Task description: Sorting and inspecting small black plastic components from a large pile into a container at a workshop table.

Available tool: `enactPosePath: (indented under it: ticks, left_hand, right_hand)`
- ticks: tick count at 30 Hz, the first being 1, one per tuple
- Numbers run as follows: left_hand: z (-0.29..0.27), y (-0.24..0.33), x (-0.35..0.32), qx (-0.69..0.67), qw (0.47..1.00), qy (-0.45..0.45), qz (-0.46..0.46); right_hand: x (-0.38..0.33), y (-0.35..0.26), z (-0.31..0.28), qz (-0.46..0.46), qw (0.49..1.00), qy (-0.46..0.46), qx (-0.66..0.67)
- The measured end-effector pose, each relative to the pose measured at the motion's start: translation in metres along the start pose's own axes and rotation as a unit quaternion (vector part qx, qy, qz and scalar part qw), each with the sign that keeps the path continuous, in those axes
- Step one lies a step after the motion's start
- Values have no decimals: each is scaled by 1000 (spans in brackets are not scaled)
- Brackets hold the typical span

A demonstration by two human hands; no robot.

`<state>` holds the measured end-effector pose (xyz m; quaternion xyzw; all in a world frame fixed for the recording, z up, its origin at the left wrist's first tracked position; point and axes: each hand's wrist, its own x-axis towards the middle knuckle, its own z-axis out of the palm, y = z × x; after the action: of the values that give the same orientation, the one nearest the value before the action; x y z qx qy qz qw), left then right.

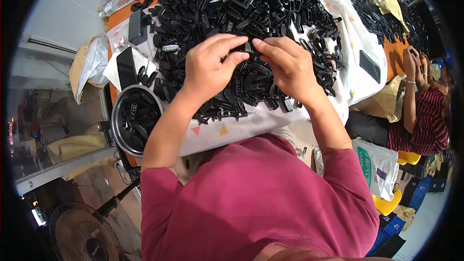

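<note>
Both hands meet over a large pile of small black plastic parts (224, 17) spread on a white covered table. Between my fingertips is a small black plastic part (248, 47), mostly hidden by the fingers. My left hand (212, 65) pinches it from the left with thumb and forefinger. From the right, my right hand (290, 65) closes thumb and fingers on the same piece. A round metal bowl (116, 133) holding more black parts sits left of my left forearm.
Left of the pile are a dark phone-like slab (127, 69), a dark box (137, 26) and a clear bottle (118, 4). A phone (369, 66) lies on the cloth at right. A co-worker in a striped shirt (425, 121) sits beyond. A fan (84, 232) stands lower left.
</note>
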<state>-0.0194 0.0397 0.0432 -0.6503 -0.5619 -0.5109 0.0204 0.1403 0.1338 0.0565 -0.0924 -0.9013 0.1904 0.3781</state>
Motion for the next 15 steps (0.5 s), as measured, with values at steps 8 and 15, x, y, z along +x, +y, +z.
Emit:
enactPosePath:
  ticks: [8, 15]
  left_hand:
    - [36, 16, -8, -463, 799, 83, -376]
    - [7, 7, -29, -488, 766, 38, -418]
  right_hand:
    - [-13, -7, 24, 119, 988, 94, 40]
    - [-19, -2, 23, 342, 861, -52, 373]
